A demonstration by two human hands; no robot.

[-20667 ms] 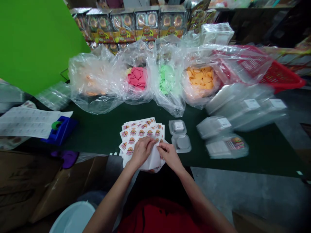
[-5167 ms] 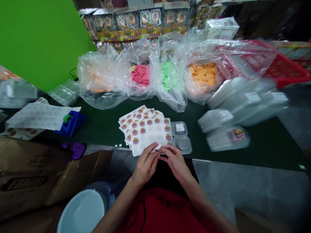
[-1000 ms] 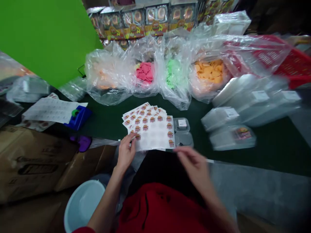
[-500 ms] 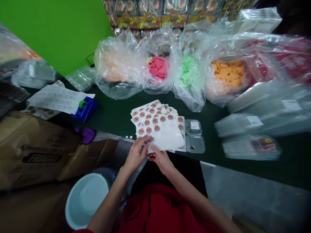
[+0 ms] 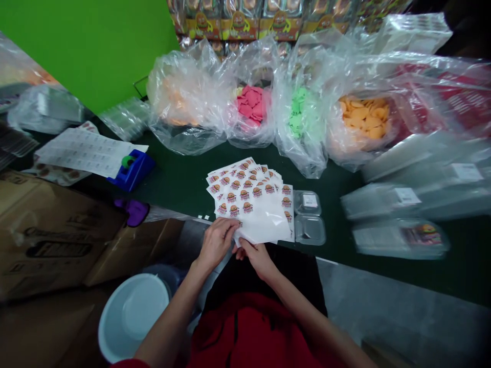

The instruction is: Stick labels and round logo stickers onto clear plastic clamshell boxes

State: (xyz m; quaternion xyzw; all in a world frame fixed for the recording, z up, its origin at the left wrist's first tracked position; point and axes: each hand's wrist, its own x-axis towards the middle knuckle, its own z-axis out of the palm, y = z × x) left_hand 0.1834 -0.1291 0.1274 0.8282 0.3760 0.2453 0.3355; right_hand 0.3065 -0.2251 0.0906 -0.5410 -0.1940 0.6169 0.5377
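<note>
left hand [image 5: 219,243]: grip pinching sticker [image 5: 241,224] | right hand [image 5: 256,256]: grip grasping sticker sheet [image 5: 264,221], near-left corner | clear container [image 5: 310,230]: on bench [image 5: 180,186]

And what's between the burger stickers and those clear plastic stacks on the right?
A little clear plastic box, open on the green table, sits between the burger stickers and the clear plastic stacks. The head view shows it.
</note>
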